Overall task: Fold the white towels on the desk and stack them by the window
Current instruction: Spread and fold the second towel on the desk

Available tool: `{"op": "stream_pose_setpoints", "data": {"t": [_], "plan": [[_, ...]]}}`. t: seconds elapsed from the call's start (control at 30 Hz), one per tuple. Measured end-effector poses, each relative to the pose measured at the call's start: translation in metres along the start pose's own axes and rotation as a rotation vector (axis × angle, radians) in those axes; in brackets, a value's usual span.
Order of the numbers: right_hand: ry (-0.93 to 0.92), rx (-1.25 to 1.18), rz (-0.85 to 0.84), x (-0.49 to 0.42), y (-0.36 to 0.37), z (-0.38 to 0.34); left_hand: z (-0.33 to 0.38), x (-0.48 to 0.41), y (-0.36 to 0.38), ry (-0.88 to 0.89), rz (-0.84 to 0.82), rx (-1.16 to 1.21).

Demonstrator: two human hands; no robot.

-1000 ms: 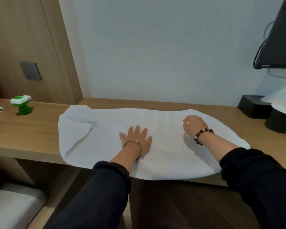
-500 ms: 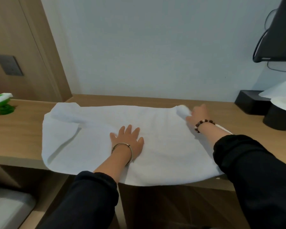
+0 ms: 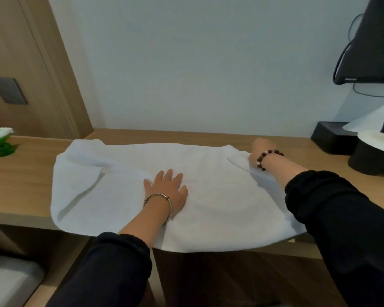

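Note:
One white towel (image 3: 124, 196) lies spread across the wooden desk (image 3: 20, 185), its near edge hanging over the front and its left end creased and partly doubled. My left hand (image 3: 166, 191) presses flat on the towel's middle, fingers straight and spread. My right hand (image 3: 261, 149) is at the towel's far right corner, fingers curled round the cloth there; the fingertips are hidden behind the hand. The corner lies slightly raised and folded beside the wrist.
A green and white toy (image 3: 0, 142) stands on the desk at far left. At the right stand a black box (image 3: 333, 138), a black cylinder (image 3: 370, 158) with a white top, and a dark screen (image 3: 372, 41) above. The white wall runs along the desk's back edge.
My right hand has carried the towel's corner out to the right and back toward the wall, opening out the folded right end. The left hand stays pressed on the middle.

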State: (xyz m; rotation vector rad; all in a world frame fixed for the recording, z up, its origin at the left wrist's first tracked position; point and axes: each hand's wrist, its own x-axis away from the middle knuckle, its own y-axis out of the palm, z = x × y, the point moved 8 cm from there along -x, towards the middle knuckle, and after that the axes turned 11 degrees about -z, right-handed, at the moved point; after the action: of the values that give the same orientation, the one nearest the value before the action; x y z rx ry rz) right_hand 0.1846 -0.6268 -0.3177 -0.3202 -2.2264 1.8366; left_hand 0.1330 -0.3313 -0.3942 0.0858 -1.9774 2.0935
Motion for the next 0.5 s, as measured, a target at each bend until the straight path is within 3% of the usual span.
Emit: {"op": "stream_pose_setpoints", "data": {"t": [0.1,0.17,0.2,0.37,0.5], "plan": [[0.103,-0.437,0.346,-0.010,-0.043,0.037,0.000,-0.001,0.000,-0.001,0.001,-0.002],[0.111,-0.706,0.291,-0.013,-0.039,0.045,-0.001,-0.002,0.000,-0.006,0.000,-0.004],[0.080,-0.720,0.203,-0.011,-0.033,0.037,-0.001,-0.003,-0.001,-0.009,-0.003,-0.003],[-0.163,-0.115,-0.247,0.037,0.029,-0.022,-0.002,-0.013,-0.004,-0.022,-0.009,0.021],[-0.253,0.061,-0.148,0.091,0.052,-0.033,-0.005,-0.018,-0.005,-0.093,-0.012,0.067]]}}
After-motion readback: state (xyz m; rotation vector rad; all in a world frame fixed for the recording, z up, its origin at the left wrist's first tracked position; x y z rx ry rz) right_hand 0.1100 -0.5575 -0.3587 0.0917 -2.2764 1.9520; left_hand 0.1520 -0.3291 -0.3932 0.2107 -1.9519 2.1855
